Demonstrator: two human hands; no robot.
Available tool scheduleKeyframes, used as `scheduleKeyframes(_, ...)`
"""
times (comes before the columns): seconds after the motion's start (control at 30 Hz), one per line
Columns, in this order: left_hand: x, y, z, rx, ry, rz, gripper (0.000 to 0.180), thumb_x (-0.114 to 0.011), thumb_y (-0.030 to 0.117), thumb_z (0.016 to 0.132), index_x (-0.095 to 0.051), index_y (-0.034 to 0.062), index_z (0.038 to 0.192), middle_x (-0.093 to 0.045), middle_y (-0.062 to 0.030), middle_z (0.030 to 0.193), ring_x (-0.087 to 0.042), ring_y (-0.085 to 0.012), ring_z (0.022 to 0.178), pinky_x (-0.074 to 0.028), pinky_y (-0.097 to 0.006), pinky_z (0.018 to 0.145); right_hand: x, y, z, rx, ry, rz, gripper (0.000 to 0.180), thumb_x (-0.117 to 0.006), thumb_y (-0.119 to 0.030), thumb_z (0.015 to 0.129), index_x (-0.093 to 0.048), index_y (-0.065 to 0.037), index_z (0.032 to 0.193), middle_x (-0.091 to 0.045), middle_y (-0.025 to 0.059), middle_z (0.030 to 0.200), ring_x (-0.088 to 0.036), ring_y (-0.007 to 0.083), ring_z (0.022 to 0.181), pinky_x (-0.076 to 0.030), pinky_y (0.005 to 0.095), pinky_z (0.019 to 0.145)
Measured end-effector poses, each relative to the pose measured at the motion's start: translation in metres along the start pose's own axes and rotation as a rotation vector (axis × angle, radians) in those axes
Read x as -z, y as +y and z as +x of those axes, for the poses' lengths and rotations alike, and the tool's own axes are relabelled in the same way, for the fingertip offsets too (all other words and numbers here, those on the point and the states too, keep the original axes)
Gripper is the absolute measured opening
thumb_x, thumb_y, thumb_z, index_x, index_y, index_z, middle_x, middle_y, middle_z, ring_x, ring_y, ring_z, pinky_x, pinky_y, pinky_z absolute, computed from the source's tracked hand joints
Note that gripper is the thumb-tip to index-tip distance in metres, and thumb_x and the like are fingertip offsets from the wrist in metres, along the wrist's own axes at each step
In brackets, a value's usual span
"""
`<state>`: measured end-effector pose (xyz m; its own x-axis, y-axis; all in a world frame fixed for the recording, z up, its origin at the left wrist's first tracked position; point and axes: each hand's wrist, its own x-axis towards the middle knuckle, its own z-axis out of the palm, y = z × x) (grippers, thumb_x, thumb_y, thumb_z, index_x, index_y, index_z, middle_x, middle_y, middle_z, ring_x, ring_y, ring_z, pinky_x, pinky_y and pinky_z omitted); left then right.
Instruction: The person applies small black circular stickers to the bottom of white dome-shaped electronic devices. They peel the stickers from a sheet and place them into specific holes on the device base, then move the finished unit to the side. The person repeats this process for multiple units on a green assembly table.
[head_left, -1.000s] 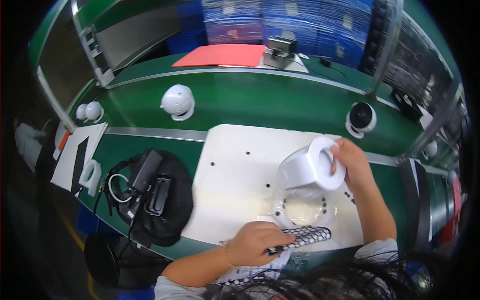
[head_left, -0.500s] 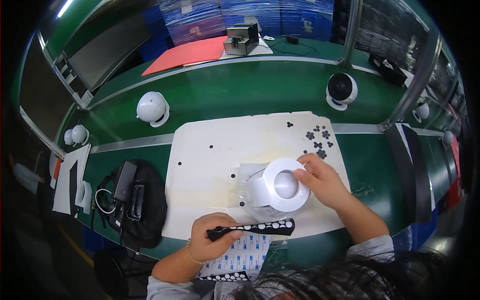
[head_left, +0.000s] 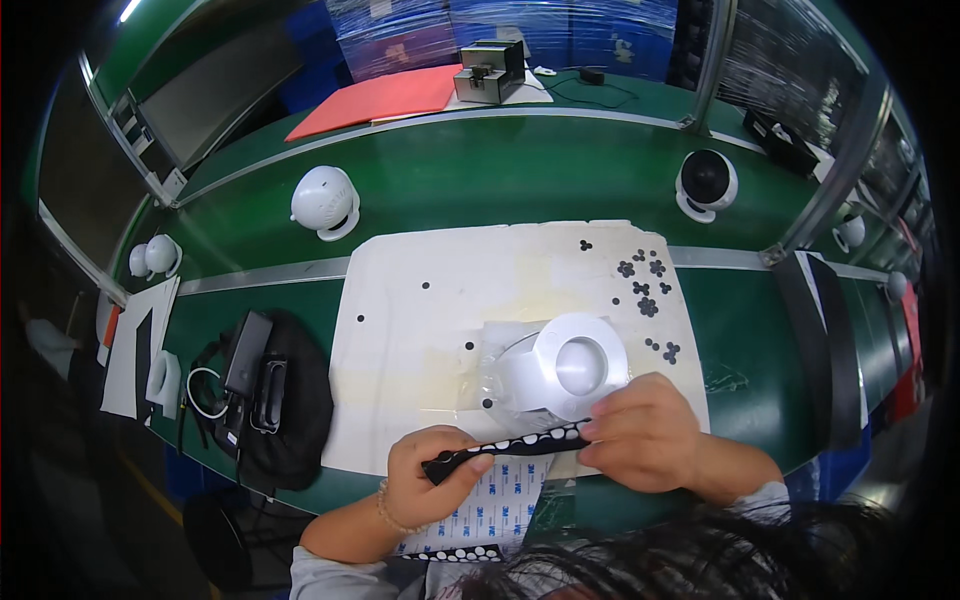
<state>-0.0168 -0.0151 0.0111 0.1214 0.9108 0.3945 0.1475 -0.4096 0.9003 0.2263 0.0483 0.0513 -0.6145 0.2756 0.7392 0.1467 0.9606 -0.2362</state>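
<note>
My left hand (head_left: 430, 480) is closed around the left end of a black strip (head_left: 512, 446) dotted with white circles. My right hand (head_left: 648, 432) has its fingers pinched at the strip's right end; the fingers hide that end, so whether a dot is between them is not visible. Just beyond the strip, a white rounded device (head_left: 535, 368) with a ring-shaped base lies on clear plastic, the ring facing up. Neither hand grips it. Below my left hand lies a white backing sheet (head_left: 508, 500) with blue print, and another dotted black strip (head_left: 462, 553).
A white board (head_left: 400, 380) carries small black discs (head_left: 648, 307), clustered at right. A black bag (head_left: 300, 440) with devices sits left. Behind, on the green surface, stand a white round device (head_left: 325, 200) and a black-faced one (head_left: 706, 182). A metal box (head_left: 490, 75) stands farther back.
My right hand has left the white device's ring and come down to the strip's right end. The two round devices behind have shifted right. My left hand still holds the strip.
</note>
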Motion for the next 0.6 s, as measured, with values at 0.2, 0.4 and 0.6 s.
scheduleKeyframes(0.2,-0.003,0.005,0.000,-0.017,0.015,0.019,0.007,-0.066,0.001,0.072,-0.060,-0.0029,0.075,-0.057,-0.0098,0.061,-0.053,-0.0154,0.051,-0.040,-0.026,0.047,-0.011,-0.010,0.013,-0.092,-0.046,0.035,0.027,-0.069,-0.012,0.064,-0.063,-0.013,0.091,-0.061,-0.0008,0.091,-0.056,0.0181,0.087,-0.041,0.0297,0.067)
scheduleKeyframes(0.4,-0.003,0.006,0.001,0.029,-0.010,0.040,0.008,-0.066,0.004,0.072,-0.061,-0.0019,0.075,-0.056,-0.0086,0.059,-0.053,-0.0154,0.049,-0.039,-0.026,0.046,-0.013,-0.008,0.003,-0.040,-0.027,0.037,0.030,-0.066,-0.010,0.066,-0.061,-0.013,0.096,-0.059,-0.0007,0.087,-0.055,0.0182,0.083,-0.040,0.0304,0.067)
scheduleKeyframes(0.6,-0.004,0.008,0.003,-0.003,-0.005,0.083,0.007,-0.066,0.004,0.072,-0.061,-0.0011,0.075,-0.055,-0.0083,0.057,-0.052,-0.0161,0.048,-0.038,-0.026,0.045,-0.014,-0.008,0.008,-0.021,-0.129,0.017,0.032,-0.066,-0.010,0.068,-0.059,-0.012,0.099,-0.060,0.0010,0.089,-0.056,0.0198,0.083,-0.041,0.0316,0.067)
